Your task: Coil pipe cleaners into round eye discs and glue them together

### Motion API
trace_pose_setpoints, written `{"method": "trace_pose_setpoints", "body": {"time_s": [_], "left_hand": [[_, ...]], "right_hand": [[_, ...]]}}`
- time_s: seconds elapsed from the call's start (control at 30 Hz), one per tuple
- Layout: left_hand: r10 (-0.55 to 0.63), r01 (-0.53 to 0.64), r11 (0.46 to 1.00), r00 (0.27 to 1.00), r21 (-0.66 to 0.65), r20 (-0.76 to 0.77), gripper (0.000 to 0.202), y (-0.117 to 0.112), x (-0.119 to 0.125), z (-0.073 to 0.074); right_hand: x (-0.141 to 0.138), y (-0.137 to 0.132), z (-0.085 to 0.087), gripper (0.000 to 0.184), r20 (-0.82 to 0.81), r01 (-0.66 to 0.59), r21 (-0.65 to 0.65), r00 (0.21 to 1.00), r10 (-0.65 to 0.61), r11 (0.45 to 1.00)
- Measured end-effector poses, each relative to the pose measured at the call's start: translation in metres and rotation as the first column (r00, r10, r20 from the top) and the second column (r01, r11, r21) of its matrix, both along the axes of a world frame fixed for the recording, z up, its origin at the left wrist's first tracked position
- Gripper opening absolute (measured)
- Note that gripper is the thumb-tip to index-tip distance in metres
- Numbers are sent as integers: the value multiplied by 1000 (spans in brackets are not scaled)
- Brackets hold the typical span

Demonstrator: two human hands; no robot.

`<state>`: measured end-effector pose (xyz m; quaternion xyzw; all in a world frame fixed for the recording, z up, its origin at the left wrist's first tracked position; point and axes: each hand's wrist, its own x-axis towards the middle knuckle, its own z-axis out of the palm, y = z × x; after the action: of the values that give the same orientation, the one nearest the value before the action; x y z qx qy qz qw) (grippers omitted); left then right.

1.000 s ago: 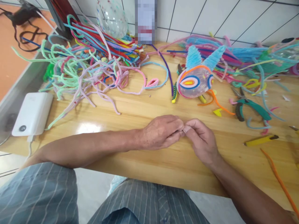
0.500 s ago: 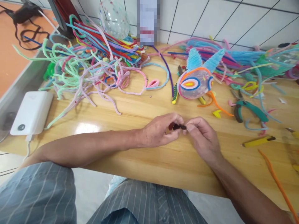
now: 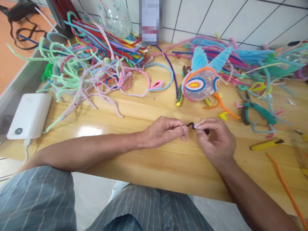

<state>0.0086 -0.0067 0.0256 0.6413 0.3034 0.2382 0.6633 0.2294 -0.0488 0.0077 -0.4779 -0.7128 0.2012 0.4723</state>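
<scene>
My left hand [image 3: 163,132] and my right hand [image 3: 216,141] meet over the middle of the wooden table [image 3: 149,160], both pinched on one short dark pipe cleaner [image 3: 191,124]. The piece shows as a small curl between my thumbs, and its other end pokes out under my right fingers. Behind my hands stands a clear ball figure [image 3: 201,84] with orange, blue and yellow pipe-cleaner rings and two light blue fuzzy ears.
A big tangle of coloured pipe cleaners [image 3: 91,64] covers the back left, more lie at the back right [image 3: 252,61]. Green-handled pliers [image 3: 257,112], a yellow knife [image 3: 263,145] and an orange pipe cleaner [image 3: 286,186] lie right. A white box [image 3: 30,115] sits left.
My hands were pressed together with the piece hidden; now they have drawn slightly apart, the right hand has turned, and the dark pipe cleaner shows curled between them.
</scene>
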Motion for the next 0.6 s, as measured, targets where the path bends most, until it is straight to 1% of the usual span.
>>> {"method": "trace_pose_setpoints", "body": {"time_s": [0.1,0.17,0.23,0.3,0.33,0.4,0.5,0.6], "left_hand": [[-40,49,993,996,-108,84,41,1,1,-2],[-31,49,992,988,-114,153,34,1,3,-6],[-8,16,999,983,-43,186,32,0,6,-10],[13,-27,996,985,80,171,34,0,7,-14],[21,-42,990,988,136,153,34,-1,7,-15],[37,-62,976,992,209,120,30,-1,7,-15],[48,-68,969,995,237,87,27,-2,6,-15],[37,-53,976,996,211,80,29,-3,7,-16]], "right_hand": [[1,-1,-1,17,-11,23,-61,1000,-23,998],[0,-1,0,17,-43,43,-110,998,-48,993],[-1,-1,1,21,-83,58,-156,994,-72,986],[-2,0,4,27,-95,64,-210,992,-85,976],[-1,0,5,28,-84,55,-233,994,-76,971],[0,1,8,26,-46,10,-254,999,-22,967],[2,3,10,19,-10,-68,-259,998,68,963],[3,3,12,14,-19,-115,-272,993,114,955]]}}
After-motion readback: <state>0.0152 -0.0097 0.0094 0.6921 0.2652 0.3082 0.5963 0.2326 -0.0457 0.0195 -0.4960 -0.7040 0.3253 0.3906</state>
